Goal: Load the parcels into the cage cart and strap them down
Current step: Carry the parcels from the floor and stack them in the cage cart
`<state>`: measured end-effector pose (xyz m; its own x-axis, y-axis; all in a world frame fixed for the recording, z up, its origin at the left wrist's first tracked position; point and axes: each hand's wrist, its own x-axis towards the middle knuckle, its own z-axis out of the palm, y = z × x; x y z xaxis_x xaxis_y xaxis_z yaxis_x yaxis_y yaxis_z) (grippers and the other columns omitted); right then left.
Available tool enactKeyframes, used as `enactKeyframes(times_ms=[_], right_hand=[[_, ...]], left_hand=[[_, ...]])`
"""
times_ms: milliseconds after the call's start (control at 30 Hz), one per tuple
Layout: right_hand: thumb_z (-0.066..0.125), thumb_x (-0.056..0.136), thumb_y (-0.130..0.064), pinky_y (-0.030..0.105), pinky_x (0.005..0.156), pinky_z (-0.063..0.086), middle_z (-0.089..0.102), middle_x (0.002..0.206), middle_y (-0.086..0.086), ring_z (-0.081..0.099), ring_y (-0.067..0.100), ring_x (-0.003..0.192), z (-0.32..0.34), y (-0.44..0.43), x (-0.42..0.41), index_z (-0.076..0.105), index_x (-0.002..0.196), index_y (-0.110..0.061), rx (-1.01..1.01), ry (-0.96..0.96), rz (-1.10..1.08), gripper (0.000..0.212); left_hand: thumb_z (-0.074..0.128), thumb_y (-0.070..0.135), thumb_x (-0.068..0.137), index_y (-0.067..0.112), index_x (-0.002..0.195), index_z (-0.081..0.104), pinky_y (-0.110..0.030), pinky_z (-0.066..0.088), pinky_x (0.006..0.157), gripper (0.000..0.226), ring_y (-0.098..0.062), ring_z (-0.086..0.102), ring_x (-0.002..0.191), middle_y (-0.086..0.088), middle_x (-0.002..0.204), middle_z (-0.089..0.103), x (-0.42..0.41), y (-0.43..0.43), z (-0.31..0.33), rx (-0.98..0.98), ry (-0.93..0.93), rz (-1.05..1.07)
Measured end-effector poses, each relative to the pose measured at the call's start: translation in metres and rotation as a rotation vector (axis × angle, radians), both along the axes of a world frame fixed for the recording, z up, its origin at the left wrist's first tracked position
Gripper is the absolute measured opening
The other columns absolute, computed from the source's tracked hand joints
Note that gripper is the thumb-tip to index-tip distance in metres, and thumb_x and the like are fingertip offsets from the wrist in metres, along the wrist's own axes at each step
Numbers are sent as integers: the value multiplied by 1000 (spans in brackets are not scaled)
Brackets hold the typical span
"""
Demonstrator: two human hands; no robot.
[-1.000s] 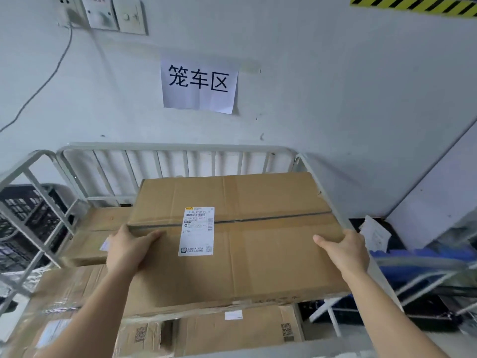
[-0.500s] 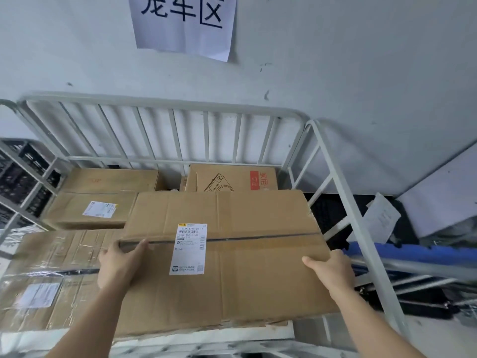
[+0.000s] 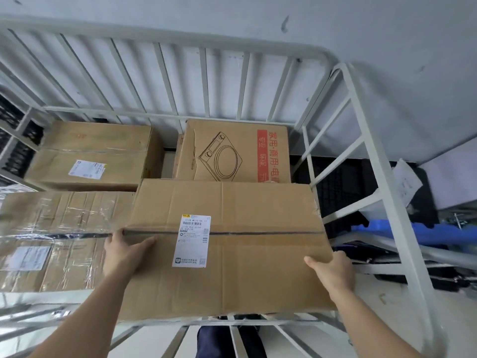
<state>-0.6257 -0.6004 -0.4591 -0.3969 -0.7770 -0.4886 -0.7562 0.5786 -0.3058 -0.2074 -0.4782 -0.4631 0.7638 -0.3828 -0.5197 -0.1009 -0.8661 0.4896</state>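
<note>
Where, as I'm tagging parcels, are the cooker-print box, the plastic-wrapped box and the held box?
cooker-print box (image 3: 224,164): head view, on the drawn ring.
plastic-wrapped box (image 3: 67,220): head view, on its shiny top face.
held box (image 3: 260,254): head view, bare cardboard right of the label.

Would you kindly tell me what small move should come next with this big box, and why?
Probably lower the big box straight down and release. The left hand and right hand grip its side edges, and it sits over the front-right corner of the cage cart, beside the film-wrapped box and before the cooker box.
</note>
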Motion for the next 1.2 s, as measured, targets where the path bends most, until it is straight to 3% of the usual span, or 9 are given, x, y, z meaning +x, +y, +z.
enactKeyframes(times_ms=[167, 300, 467, 767, 933, 1000, 1067, 1133, 1200], right_hand=[[82, 67, -48, 37, 69, 55, 66, 101, 7, 64, 29, 82, -34, 13, -1, 63, 99, -12, 30, 2, -11, 52], [82, 72, -40, 33, 65, 47, 62, 104, 10, 63, 32, 88, -57, 11, 2, 59, 103, -7, 45, 17, 8, 51], [85, 68, -40, 41, 75, 55, 64, 105, 10, 64, 33, 90, -89, 14, -1, 60, 103, -8, 114, 31, 13, 54], [85, 64, -44, 41, 77, 56, 66, 107, 8, 65, 27, 88, -146, 18, -10, 61, 107, -10, 251, -86, -49, 59], [86, 69, -36, 39, 87, 51, 60, 122, 10, 60, 27, 104, -160, 12, -13, 59, 115, -13, 315, -204, -63, 58], [84, 71, -37, 42, 97, 47, 48, 140, 13, 55, 28, 116, -161, 11, -11, 48, 135, -18, 329, -209, -19, 75], [80, 76, -41, 43, 99, 42, 28, 152, 12, 45, 33, 129, -159, 10, -5, 17, 154, -31, 373, -132, 97, 101], [75, 79, -45, 43, 96, 44, 26, 147, 17, 42, 36, 127, -160, 8, 1, 4, 154, -39, 400, 4, 278, 104], [73, 81, -45, 44, 91, 48, 31, 139, 18, 43, 37, 121, -161, 6, 9, 4, 154, -39, 394, 131, 383, 101]], left_hand=[[83, 34, 71, 13, 140, 41, -50, 42, 100, 84, -36, 48, 123, -15, 139, 44, -1, 4, -33, 30, -3, -12], [83, 29, 73, 10, 140, 42, -49, 41, 100, 81, -36, 47, 122, -17, 136, 45, 0, 8, -62, 52, 1, -20], [86, 24, 67, 10, 135, 45, -51, 43, 99, 80, -34, 49, 119, -16, 130, 50, -2, 7, -92, 33, 3, -35], [91, 24, 57, 21, 130, 42, -54, 48, 95, 88, -33, 57, 113, -10, 124, 58, 9, 13, -159, 101, 131, -42], [88, 7, 62, 18, 118, 42, -54, 47, 95, 74, -30, 57, 106, -8, 118, 58, -1, 9, -170, 142, 207, -102], [89, 10, 62, 16, 126, 39, -55, 47, 95, 81, -34, 55, 112, -11, 126, 56, -3, 6, -174, 171, 180, -142], [88, 14, 64, 16, 147, 21, -54, 44, 99, 106, -37, 46, 124, -13, 142, 42, -9, 2, -177, 222, 138, -201], [87, 21, 66, 22, 154, 0, -52, 38, 105, 124, -39, 35, 133, -14, 151, 24, -15, -1, -180, 304, 74, -303], [88, 32, 64, 28, 154, -6, -52, 35, 108, 130, -42, 32, 135, -17, 152, 15, -20, -4, -183, 360, 17, -381]])
